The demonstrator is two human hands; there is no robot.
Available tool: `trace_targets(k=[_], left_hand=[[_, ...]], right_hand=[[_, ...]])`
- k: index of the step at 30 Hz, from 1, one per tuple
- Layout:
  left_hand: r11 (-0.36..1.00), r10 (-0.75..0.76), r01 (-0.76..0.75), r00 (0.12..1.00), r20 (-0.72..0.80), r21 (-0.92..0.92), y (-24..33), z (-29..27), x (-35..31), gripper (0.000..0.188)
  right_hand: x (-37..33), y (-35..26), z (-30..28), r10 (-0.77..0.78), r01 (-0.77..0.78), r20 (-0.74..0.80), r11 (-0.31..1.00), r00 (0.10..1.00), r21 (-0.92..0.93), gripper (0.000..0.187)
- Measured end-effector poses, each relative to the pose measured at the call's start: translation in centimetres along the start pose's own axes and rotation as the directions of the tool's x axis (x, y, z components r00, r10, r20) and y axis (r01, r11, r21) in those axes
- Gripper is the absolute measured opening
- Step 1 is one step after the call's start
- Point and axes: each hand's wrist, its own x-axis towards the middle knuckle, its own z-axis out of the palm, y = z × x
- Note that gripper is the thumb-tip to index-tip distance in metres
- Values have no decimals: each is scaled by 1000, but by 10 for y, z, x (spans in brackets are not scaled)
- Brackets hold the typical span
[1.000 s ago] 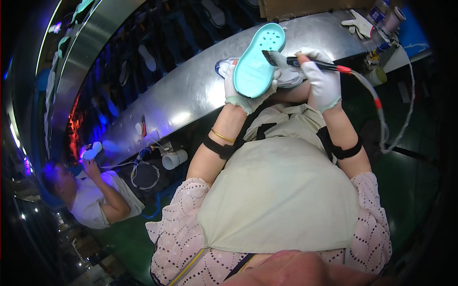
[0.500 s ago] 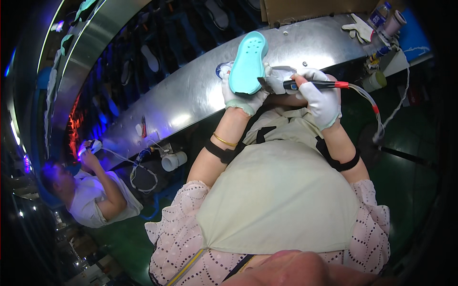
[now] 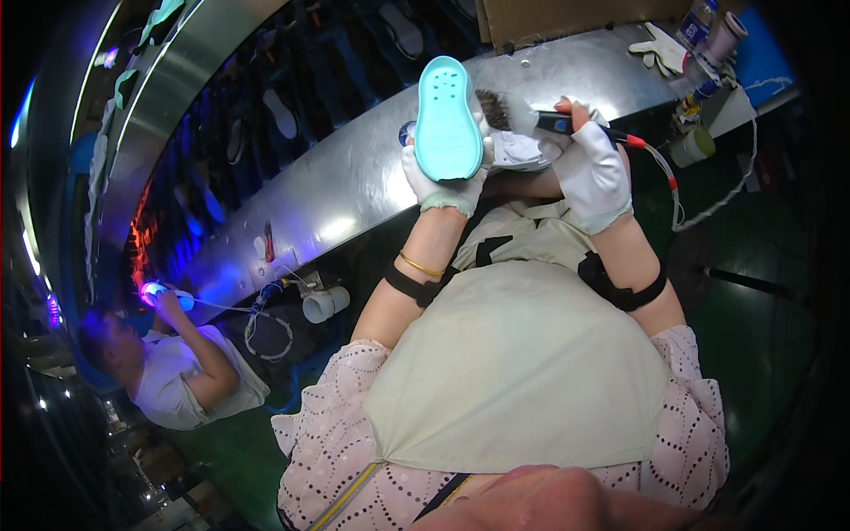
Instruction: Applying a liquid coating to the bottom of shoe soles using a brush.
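Observation:
My left hand (image 3: 440, 192), in a white glove with bare fingertips, grips a turquoise shoe sole (image 3: 448, 124) from beneath. The sole stands nearly upright with its holed end pointing away from me. In my right hand (image 3: 591, 175), also gloved, is a brush (image 3: 553, 122) with a black handle and a tube running from its end. The bristles lie just beside the sole's right edge; whether they touch it I cannot tell. Below the brush lies something white (image 3: 521, 150), partly hidden by my right hand.
A metal ledge (image 3: 354, 181) runs across in front of me, with a dark conveyor (image 3: 310, 84) carrying soles beyond it. At the far right lie a white glove (image 3: 660, 49), a bottle (image 3: 696, 22) and a spool (image 3: 728, 35). A co-worker (image 3: 190, 367) works at the left.
The brush has risen away from me, from the sole's lower right edge to beside its upper half. The sole has shifted slightly left and become more upright. The co-worker's hands have moved a little.

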Motion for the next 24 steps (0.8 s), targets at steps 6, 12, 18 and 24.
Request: trace_targets(k=[6, 12, 18, 24], left_hand=[[1000, 31, -31, 998, -63, -2, -2, 2, 2, 51], [996, 91, -91, 996, 18, -7, -8, -9, 17, 59], [983, 163, -173, 978, 133, 63, -2, 0, 12, 65], [984, 72, -126, 928, 365, 126, 19, 17, -1, 69]], right_hand=[[3, 22, -5, 44, -89, 152, 949, 987, 303, 18], [-3, 47, 15, 153, -230, 242, 914, 958, 335, 18], [-6, 33, 20, 48, -241, 379, 842, 924, 482, 20], [4, 9, -15, 46, -114, 141, 842, 989, 527, 15]])
